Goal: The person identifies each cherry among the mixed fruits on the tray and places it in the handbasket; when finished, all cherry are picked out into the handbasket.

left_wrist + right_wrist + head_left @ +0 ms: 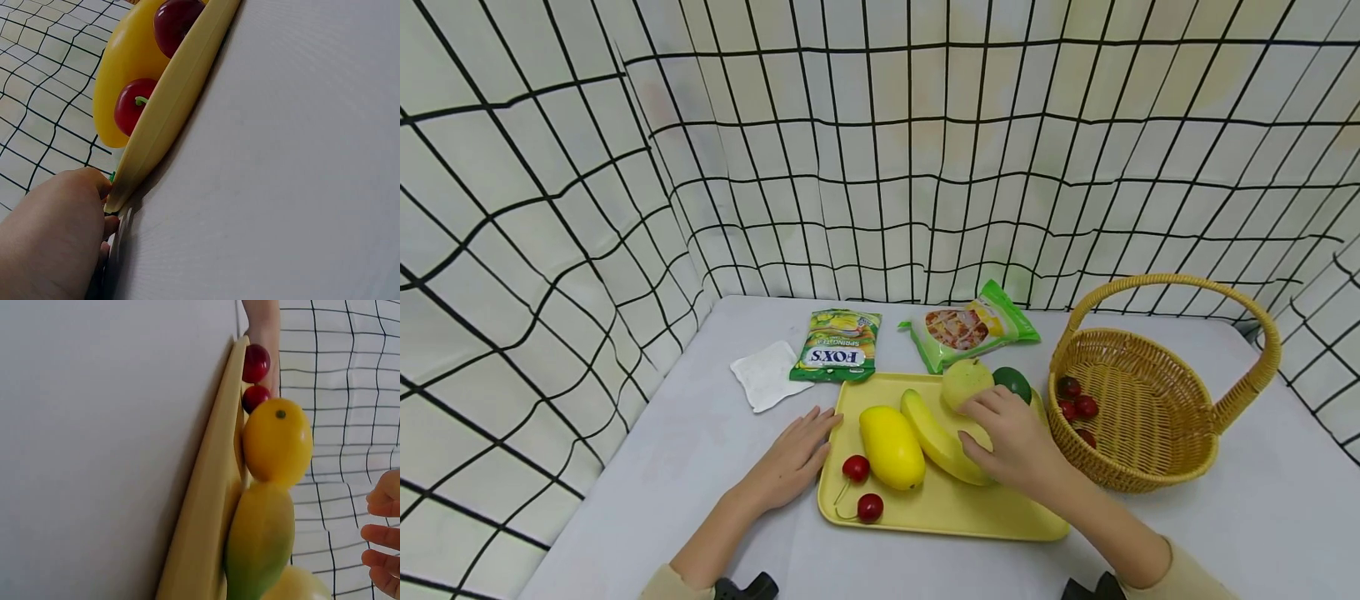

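A yellow tray [970, 521] holds several fruits. My left hand [788, 460] lies flat at its left edge, fingertips at the rim; in the left wrist view the thumb side meets the tray's end. Above the tray's right half is my right hand [1018, 437], fingers loosely bent over the banana [936, 433] and beside the pale yellow-green round fruit [966, 382]. In the right wrist view its fingers [381, 536] stand apart from the fruit, holding nothing. An oval yellow fruit [891, 446] and two red cherries [870, 507] lie toward the left. A dark green fruit [1012, 384] shows behind the right hand.
A wicker basket [1138, 358] with a tall handle stands right of the tray, several cherries [1086, 407] inside. Behind the tray lie a green FOX'S bag [838, 343] and a green-and-white snack bag [973, 327]. A white packet [767, 375] lies back left. Black netting [865, 167] surrounds the table.
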Demonstrator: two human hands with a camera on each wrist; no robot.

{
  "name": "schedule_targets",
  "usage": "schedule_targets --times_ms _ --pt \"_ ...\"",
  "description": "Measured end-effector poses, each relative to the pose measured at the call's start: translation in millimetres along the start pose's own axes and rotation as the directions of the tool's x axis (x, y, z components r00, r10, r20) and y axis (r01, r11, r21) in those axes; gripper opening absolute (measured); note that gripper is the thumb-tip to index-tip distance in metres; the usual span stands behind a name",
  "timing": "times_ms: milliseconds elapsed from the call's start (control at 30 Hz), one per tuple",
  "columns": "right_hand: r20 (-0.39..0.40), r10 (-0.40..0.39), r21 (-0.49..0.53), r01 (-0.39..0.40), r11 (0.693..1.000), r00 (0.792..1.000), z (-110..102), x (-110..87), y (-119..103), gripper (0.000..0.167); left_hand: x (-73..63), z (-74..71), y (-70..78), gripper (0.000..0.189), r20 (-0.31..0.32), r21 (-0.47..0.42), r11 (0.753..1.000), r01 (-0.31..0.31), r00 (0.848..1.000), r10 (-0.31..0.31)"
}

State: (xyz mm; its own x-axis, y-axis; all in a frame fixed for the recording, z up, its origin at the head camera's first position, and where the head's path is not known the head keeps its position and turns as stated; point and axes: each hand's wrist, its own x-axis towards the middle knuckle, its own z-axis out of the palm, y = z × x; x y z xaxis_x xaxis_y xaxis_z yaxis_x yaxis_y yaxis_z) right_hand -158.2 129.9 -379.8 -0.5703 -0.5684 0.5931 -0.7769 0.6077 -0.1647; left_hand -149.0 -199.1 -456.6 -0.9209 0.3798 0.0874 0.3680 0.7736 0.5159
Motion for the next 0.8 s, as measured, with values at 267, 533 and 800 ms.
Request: schedule_targets --times_ms 267,533,800 --pt "0.022 -0.083 0.025 0.082 0.996 0.996 13.9 11.3 -17.9 0.022 -0.3 -0.2 -0.4 0.044 -0.001 -0.005 1.0 -0.006 1.0 0.006" --pt "0.068 -0.129 0.07 0.124 0.99 0.989 27.4 18.6 -34.9 0.02 -0.7 -0.1 -1.0 0.044 -0.003 -0.003 1.0 -0.012 1.0 0.012" --pt "0.153 -0.19 0.085 0.179 0.98 0.97 45.2 22.7 -52.0 0.022 -0.9 -0.5 -0.9 0.044 -0.004 0.002 1.0 -0.006 1.0 0.006"
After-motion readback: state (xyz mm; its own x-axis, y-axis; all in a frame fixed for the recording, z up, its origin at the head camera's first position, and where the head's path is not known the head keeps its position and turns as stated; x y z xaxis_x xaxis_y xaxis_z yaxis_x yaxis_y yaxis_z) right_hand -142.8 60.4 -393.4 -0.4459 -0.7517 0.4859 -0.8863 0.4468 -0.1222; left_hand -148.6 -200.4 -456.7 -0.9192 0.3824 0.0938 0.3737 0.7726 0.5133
